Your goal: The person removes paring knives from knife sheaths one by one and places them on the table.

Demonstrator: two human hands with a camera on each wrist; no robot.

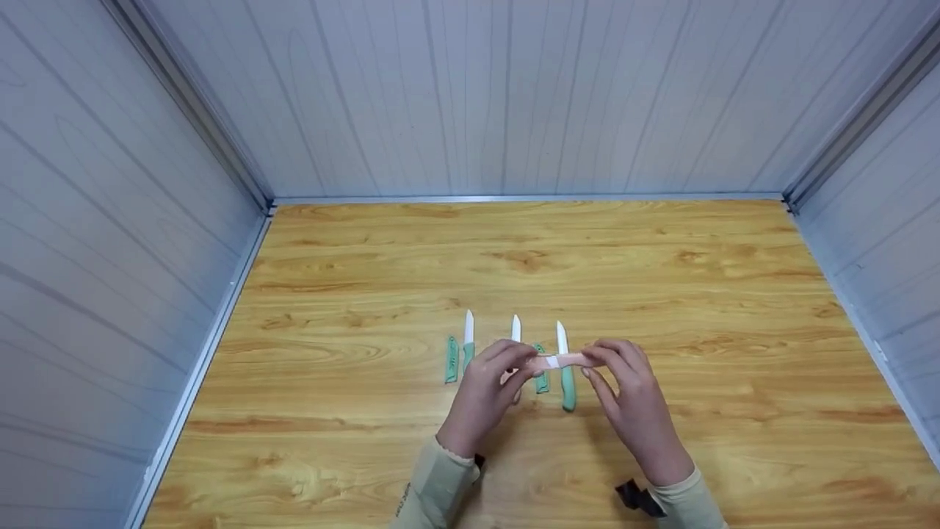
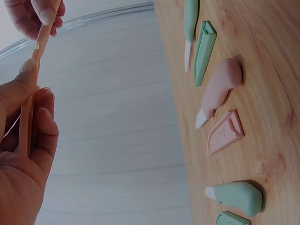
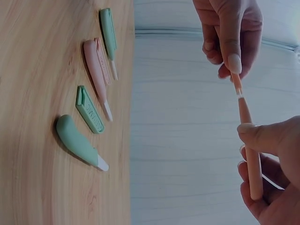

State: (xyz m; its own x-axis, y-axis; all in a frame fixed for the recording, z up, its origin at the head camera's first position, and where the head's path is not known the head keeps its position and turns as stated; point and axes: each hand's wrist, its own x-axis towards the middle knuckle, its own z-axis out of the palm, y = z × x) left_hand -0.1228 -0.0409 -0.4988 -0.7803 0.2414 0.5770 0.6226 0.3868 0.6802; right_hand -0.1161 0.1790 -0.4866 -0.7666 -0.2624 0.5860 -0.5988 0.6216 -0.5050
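Observation:
Above the table both hands hold a pink knife, its white blade (image 1: 554, 361) showing in a short stretch between them. My right hand (image 1: 637, 400) grips the pink handle (image 3: 253, 171), thumb on one side and curled fingers on the other. The pink sheath (image 2: 25, 112) is pinched by my left hand (image 1: 485, 397), and the blade's tip end is hidden inside it. Beneath the hands lie a green knife (image 1: 568, 386), a green sheath (image 1: 541, 376) and another pink knife (image 2: 219, 86). The left hand hides part of that pink knife in the head view.
A second green knife (image 1: 469, 336) and green sheath (image 1: 451, 361) lie on the wooden table (image 1: 330, 426) to the left. Another pink sheath (image 2: 226, 133) lies beside the pink knife on the table. Pale panel walls (image 1: 470, 95) enclose the table at the back and sides.

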